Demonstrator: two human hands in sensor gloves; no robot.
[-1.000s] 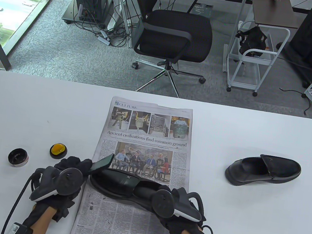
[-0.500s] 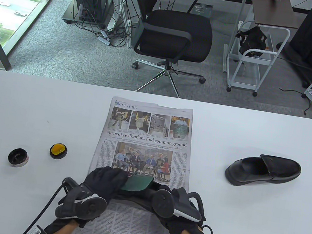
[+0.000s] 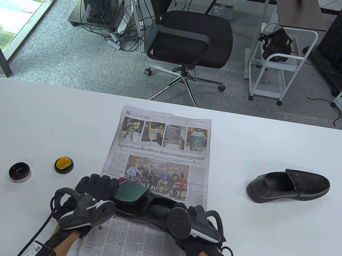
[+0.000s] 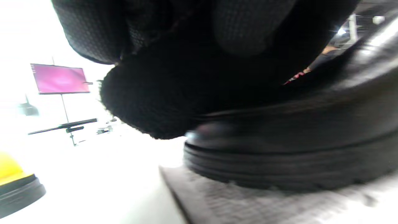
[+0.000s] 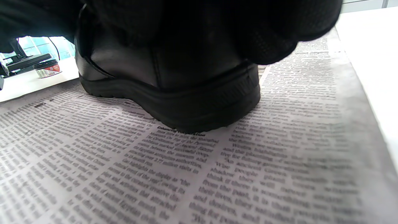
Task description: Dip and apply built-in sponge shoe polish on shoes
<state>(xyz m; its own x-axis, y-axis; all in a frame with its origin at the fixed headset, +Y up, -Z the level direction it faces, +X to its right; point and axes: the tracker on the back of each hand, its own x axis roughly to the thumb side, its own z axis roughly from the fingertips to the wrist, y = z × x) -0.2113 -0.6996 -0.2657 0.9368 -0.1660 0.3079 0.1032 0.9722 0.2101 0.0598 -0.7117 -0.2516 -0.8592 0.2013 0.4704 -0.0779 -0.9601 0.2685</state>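
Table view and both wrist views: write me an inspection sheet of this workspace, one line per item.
Surface: white table, newspaper spread at centre.
Job's things: black shoe on the newspaper; second shoe right, on bare table; open polish tin left; green-backed sponge on the shoe's toe.
Clutter: yellow-topped lid near the tin.
Hands: left hand presses the sponge; right hand holds the shoe's heel.
Cables: glove leads at both wrists; floor tangle behind.
Surroundings: office chair, white carts, window.

Table view: bright, even daylight from window (image 3: 7, 0), sharp | left wrist view: overexposed, motion-blurred | right wrist view: foreground newspaper (image 5: 217, 174) soft
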